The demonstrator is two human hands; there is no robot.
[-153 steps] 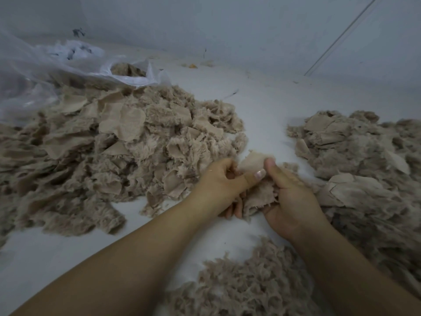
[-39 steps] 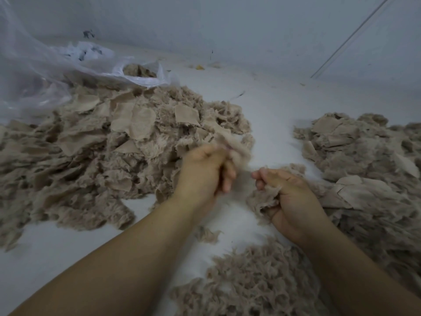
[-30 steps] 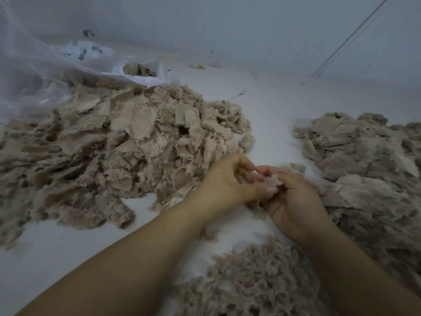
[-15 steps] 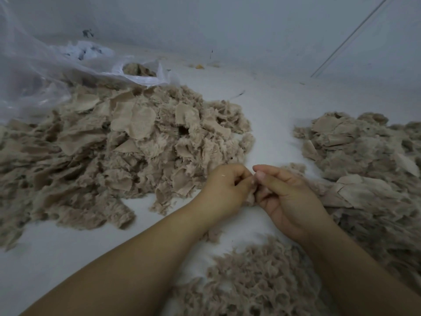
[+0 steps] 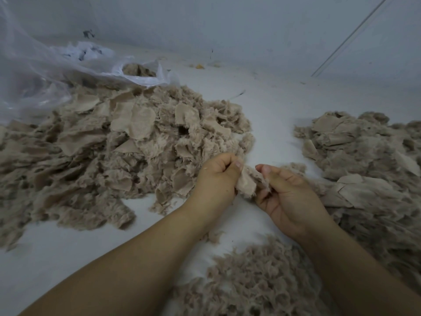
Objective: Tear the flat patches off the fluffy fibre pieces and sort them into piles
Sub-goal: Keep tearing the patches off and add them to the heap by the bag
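Biggest thing first: the mixed heap [image 5: 118,156] on your left, fluff with flat patches showing, spilling out of a clear plastic bag [image 5: 41,71]. A second heap [image 5: 364,160] sits on your right, also fluff and flat bits. A pure-fluff pile [image 5: 255,283] lies near you, between your forearms. All on a white surface [image 5: 273,106].

Your left hand [image 5: 216,176] is curled, pinching the flat patch [image 5: 245,182] at its top edge. Your right hand [image 5: 289,197] is curled too, fingers gripping the fluffy side of the same fibre piece [image 5: 257,176], held between the heaps above the surface.

Handling guess: featherlight, limp, sheds easily. Patch looks woven, tougher than fluff. Pinch close to the seam where patch meets fluff, or fibres likely just pull loose.
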